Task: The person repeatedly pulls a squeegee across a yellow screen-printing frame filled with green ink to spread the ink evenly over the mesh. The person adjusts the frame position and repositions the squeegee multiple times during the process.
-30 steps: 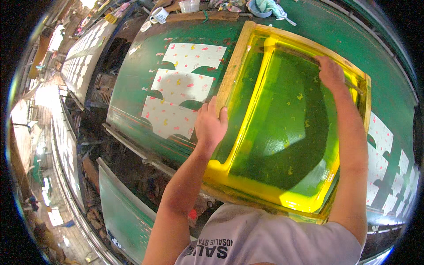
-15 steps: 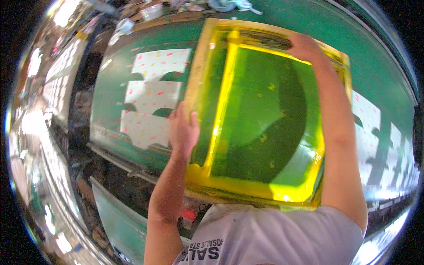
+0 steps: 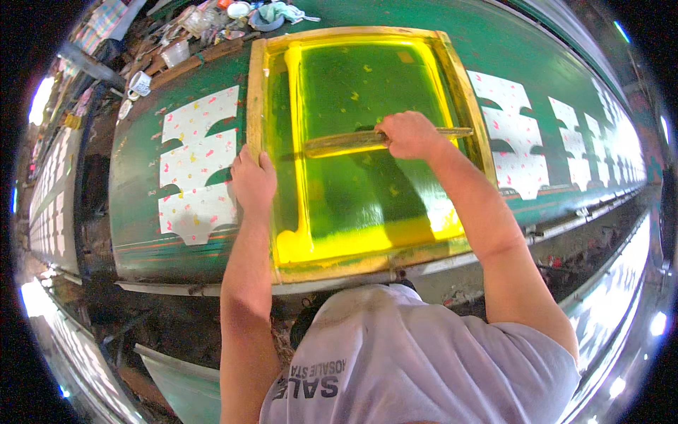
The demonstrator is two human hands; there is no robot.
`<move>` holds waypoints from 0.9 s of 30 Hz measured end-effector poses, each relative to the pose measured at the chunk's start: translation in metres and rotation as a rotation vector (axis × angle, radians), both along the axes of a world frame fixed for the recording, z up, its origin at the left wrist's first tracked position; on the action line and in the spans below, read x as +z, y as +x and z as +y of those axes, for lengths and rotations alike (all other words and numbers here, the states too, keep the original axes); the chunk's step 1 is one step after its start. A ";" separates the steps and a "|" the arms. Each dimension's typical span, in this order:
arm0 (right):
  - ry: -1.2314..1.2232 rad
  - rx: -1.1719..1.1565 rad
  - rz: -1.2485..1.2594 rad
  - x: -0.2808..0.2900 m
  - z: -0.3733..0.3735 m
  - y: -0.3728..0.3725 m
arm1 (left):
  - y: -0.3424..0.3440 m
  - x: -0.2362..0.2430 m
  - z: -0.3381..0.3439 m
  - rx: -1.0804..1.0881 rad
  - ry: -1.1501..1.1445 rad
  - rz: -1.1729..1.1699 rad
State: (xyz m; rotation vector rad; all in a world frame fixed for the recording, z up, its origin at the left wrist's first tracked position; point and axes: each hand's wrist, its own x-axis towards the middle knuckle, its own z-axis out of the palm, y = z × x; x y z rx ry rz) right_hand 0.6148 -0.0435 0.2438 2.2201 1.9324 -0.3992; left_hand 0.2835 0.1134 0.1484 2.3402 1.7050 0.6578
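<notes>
A wooden screen printing frame [image 3: 256,92] lies on the green table, its taut green mesh [image 3: 339,92] streaked with bright yellow ink [image 3: 297,177] along the left, far and near sides. My right hand [image 3: 409,136] is closed on the handle of a long wooden squeegee [image 3: 339,142], which lies crosswise over the middle of the mesh. Yellow ink shows along the squeegee's lower edge. At the frame's left bar, my left hand [image 3: 254,178] grips the wood, thumb toward the mesh; some of its fingertips are hard to make out.
White cut pieces with small pink and yellow prints [image 3: 200,166] lie left of the frame, and similar pieces [image 3: 510,134] run off to the right. At the far left sit a white cup [image 3: 140,83], a blue bowl [image 3: 267,19] with a cloth, and clutter. A metal rail [image 3: 191,288] follows the table's near edge.
My right hand has drawn the squeegee from the frame's far end to its middle, toward me. My left hand stays at the left bar. The whole view has shifted.
</notes>
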 end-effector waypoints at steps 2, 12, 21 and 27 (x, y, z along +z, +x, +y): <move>0.043 -0.008 0.024 -0.005 -0.039 -0.027 | -0.002 -0.001 -0.001 -0.014 -0.012 -0.005; 0.156 0.032 0.018 -0.018 -0.179 -0.133 | 0.000 0.002 -0.003 0.041 -0.078 0.059; 0.362 0.157 0.158 -0.028 -0.225 -0.140 | 0.009 0.021 -0.010 0.168 -0.210 0.207; 0.572 0.168 0.535 -0.038 -0.269 -0.051 | 0.019 0.016 -0.006 0.215 -0.171 0.252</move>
